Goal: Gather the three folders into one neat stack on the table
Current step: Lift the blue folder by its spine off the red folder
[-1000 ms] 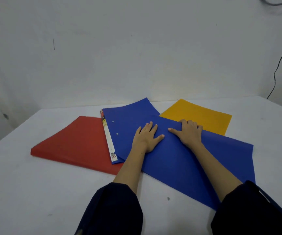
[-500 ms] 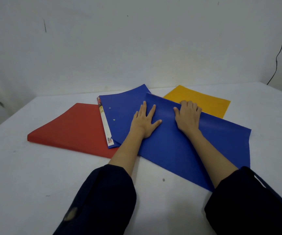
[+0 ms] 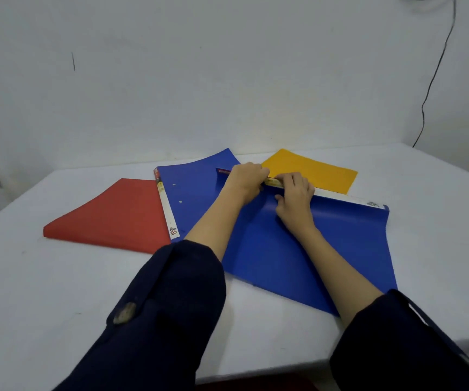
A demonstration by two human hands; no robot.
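Observation:
A red folder lies flat at the left. A blue folder with a white spine label partly overlaps it. A second, larger blue folder lies across the first one's right part and reaches the table's near side. Behind it rests a yellow folder. My left hand and my right hand sit side by side, both curled over the large blue folder's far edge. That edge is raised a little, and its white spine strip shows.
The white table meets a white wall at the back and its front edge runs just below my dark sleeves. A black cable hangs down the wall at the far right.
Both hands slid from lying flat on the large blue folder to its far edge and closed on it. That edge has tipped up, exposing the white spine strip.

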